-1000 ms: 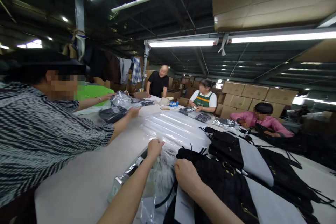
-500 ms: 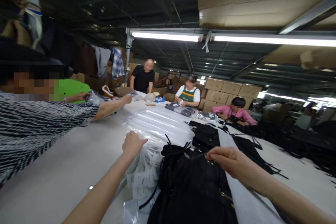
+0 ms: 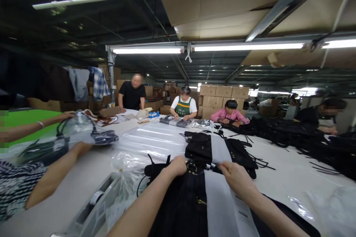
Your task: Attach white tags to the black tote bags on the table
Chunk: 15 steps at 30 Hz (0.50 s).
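A black bag [image 3: 180, 203] with gold-coloured fittings lies in front of me, and a white sheet [image 3: 218, 200] runs along its right side. My left hand [image 3: 175, 167] is closed at the bag's top edge, beside a gold ring; its fingertips are hidden. Off to the right, my right hand [image 3: 235, 177] pinches the end of a small dark and white piece near the bag's top, too small to name. Just beyond my hands, more black bags [image 3: 198, 146] with loose cords lie on either side of another white strip.
Clear plastic sleeves [image 3: 150, 137] lie left of centre on the white table [image 3: 278, 177]. A grey tray [image 3: 96, 196] holds a roll. At left, a co-worker's arms [image 3: 55, 166] handle a plastic-wrapped bag [image 3: 80, 126]. Several people work around the table; black goods [image 3: 278, 131] are heaped at right.
My view has turned right. My left hand has moved from above the plastic sleeves to the black bag's top, closer to my right hand. The co-worker's plastic-wrapped bag has come into fuller view.
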Available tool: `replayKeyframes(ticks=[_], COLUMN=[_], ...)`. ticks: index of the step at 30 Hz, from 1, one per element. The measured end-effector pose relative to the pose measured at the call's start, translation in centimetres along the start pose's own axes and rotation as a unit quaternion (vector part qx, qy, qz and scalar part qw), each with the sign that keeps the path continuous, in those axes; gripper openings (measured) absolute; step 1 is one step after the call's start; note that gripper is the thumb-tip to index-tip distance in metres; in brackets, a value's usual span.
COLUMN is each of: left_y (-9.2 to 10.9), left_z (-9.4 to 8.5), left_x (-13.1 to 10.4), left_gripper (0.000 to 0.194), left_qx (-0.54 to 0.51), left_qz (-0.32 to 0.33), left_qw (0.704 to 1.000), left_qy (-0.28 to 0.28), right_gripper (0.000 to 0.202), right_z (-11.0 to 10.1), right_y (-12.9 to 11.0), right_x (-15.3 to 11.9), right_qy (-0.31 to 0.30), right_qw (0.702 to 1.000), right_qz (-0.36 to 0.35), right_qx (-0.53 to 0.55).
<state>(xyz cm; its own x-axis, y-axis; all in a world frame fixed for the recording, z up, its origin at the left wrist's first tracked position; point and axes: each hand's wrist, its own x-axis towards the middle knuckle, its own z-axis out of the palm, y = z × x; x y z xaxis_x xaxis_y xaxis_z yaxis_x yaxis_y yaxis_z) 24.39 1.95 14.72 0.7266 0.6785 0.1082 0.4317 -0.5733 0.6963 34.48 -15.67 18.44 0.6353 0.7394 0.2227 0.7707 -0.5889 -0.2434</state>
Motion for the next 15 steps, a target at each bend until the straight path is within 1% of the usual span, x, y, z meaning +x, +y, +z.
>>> replayKeyframes(ticks=[3, 5, 9, 15], left_y=[-0.8, -1.2, -2.1, -3.6], left_z=[0.3, 0.5, 1.2, 2.1], left_x=[0.6, 0.7, 0.7, 0.7], left_gripper=[0.023, 0.031, 0.038, 0.035], left_qx=[-0.083, -0.148, -0.265, -0.381], left_qz=[-0.042, -0.062, -0.079, -0.068], left_qw=[0.994, 0.984, 0.959, 0.919], left_qy=[-0.06, -0.076, -0.07, -0.073], right_gripper=[0.031, 0.03, 0.031, 0.031], right_z=[0.6, 0.9, 1.8, 3.0], right_y=[-0.1, -0.3, -0.8, -1.4], right_x=[1.0, 1.6, 2.5, 3.3], right_qy=[0.012, 0.018, 0.021, 0.011], right_qw=[1.0, 1.0, 0.999, 0.997], right_qz=[0.012, 0.018, 0.015, 0.014], right_qx=[-0.008, -0.018, -0.04, -0.076])
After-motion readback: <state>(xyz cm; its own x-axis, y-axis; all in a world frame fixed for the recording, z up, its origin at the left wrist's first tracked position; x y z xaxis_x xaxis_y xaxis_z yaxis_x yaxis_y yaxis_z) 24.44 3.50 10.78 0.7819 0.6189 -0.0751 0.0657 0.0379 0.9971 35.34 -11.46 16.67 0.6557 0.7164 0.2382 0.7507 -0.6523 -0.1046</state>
